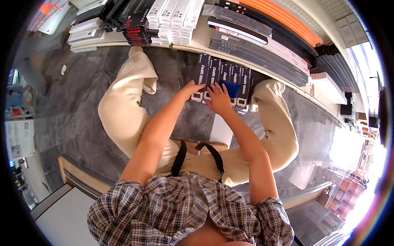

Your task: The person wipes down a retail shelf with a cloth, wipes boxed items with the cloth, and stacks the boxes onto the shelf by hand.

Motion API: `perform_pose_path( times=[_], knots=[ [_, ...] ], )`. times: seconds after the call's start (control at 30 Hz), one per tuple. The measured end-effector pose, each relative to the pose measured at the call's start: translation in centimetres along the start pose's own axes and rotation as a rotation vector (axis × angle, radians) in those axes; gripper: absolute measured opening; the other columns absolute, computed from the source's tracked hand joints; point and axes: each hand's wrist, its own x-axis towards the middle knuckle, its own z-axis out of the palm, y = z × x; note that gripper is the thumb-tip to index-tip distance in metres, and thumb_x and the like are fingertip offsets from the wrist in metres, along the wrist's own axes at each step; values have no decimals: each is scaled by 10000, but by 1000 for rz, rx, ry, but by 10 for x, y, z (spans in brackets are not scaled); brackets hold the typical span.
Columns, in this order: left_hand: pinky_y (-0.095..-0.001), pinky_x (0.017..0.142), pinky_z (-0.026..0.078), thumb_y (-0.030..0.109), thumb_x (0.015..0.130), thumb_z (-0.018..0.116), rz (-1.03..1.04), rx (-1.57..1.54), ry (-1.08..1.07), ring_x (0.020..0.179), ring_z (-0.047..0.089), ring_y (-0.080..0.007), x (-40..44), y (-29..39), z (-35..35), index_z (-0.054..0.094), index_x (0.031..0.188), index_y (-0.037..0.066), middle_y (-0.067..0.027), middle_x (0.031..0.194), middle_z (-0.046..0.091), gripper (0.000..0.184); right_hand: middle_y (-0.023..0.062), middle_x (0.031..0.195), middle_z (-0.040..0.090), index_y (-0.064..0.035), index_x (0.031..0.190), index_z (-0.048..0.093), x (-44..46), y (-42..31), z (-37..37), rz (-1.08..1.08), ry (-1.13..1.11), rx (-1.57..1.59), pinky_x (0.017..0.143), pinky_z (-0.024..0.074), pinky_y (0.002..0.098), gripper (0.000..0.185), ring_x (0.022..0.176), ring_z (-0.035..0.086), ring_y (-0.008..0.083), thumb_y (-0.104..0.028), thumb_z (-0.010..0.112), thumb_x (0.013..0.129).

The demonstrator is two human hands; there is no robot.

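A row of several dark boxes marked POWER SUPPLY (245,82) stands on the floor between my knees, against the lower shelf. My left hand (192,89) touches the left side of the row, its fingers partly spread. On top of the boxes, near the middle, rests my right hand (218,98) with its fingers apart. A dark blue cloth-like piece (232,89) lies on the boxes just right of my right hand. Neither hand shows anything held in it.
The lower shelf (197,48) runs across the top, bearing white boxes (176,16), black boxes with red print (135,28) and long dark cartons (258,57). Grey marble-like floor (168,78) surrounds my legs. A white scrap (63,69) lies at the left.
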Motion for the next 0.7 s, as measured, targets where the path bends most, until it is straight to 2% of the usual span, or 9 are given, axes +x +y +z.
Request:
perform_pose_path(
  times=[0.23,0.3,0.33,0.4,0.47,0.53,0.57,0.67,0.7],
  knots=[
    [-339,655,508,169,814,645,39,16,3,826,634,-208,32,-25,-4,518,1118,23,-114,995,627,360,146,1345,410,-52,1256,474,-2,-1,5,5,-33,-4,1077,204,471,594,1292,326,278,-382,624,785],
    [-353,661,495,146,777,673,17,365,343,800,635,-222,28,-16,8,559,1066,14,-121,935,643,338,145,1352,402,-52,1262,467,-2,-1,7,6,-34,-4,1077,205,471,601,1293,323,276,-378,626,783],
    [-353,661,495,146,777,673,19,366,342,800,635,-222,44,-32,4,559,1066,14,-121,935,643,338,145,1358,393,-52,1269,459,-2,1,10,8,-36,-7,1077,205,471,607,1294,320,274,-374,627,782],
    [-344,723,505,211,669,759,109,442,425,886,638,-271,61,-44,0,541,1017,-82,-237,953,630,504,148,1339,408,-49,1247,468,-4,2,13,-1,14,4,1067,220,470,604,1278,339,278,-344,649,752],
    [-347,718,512,200,653,768,100,457,472,869,646,-272,57,-40,-2,562,955,-93,-243,931,636,468,152,1321,423,-45,1226,477,-5,2,16,-14,63,17,1057,234,470,602,1262,357,282,-313,671,723],
    [-381,685,522,161,669,756,55,155,303,814,652,-289,75,-52,-17,574,930,-111,-222,903,644,419,150,1370,372,-52,1284,435,-5,-1,11,3,-53,-27,1069,211,481,630,1297,307,289,-355,639,771],
    [-418,631,528,97,719,706,-50,-99,174,765,650,-299,22,-5,-5,571,963,-121,-207,888,641,354,150,1370,372,-52,1284,435,-5,0,13,3,-50,-26,1069,211,481,630,1297,307,289,-355,639,771],
    [-442,582,523,43,763,648,-190,-324,154,740,645,-301,7,10,-4,576,967,-126,-203,858,634,274,157,1365,374,-49,1284,430,-5,0,13,-6,-29,-34,1064,217,485,636,1296,307,296,-341,646,761],
    [-455,568,521,32,778,626,-150,-337,118,734,645,-303,7,8,-1,583,954,-121,-215,861,629,237,158,1364,375,-46,1282,432,-5,-1,12,9,-42,-24,1065,215,485,631,1295,307,297,-338,641,763]
  ],
)
